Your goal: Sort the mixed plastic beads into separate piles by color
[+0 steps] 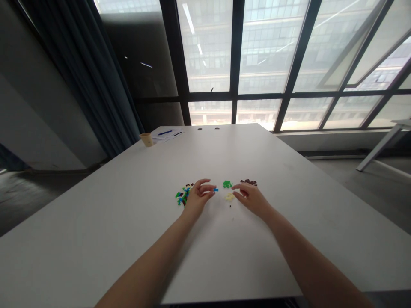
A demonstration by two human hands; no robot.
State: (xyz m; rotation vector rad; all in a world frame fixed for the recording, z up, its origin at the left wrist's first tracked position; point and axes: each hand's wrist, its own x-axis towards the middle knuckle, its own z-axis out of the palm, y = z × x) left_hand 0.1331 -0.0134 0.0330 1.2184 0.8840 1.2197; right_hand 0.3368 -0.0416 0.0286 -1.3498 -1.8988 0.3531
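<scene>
My left hand (199, 196) pinches a small blue brick (216, 190) between thumb and forefinger. Beside and partly behind that hand is a pile of mixed bricks (180, 198) in green, blue, brown and pale yellow. My right hand (251, 196) has its thumb and forefinger slightly apart, with nothing visible between them. Its fingertips are close to the pale yellow bricks (229, 197). A cluster of green bricks (227, 184) sits between the hands, a little farther off. Dark brown bricks (249, 182) are just beyond my right hand, which hides some of them.
The white table (205, 158) stretches away toward the windows. At its far left stand a paper cup (147, 139) and papers (170, 135) with a blue pen (165, 133). A tiny dark piece (230, 206) lies nearer me than the yellow bricks.
</scene>
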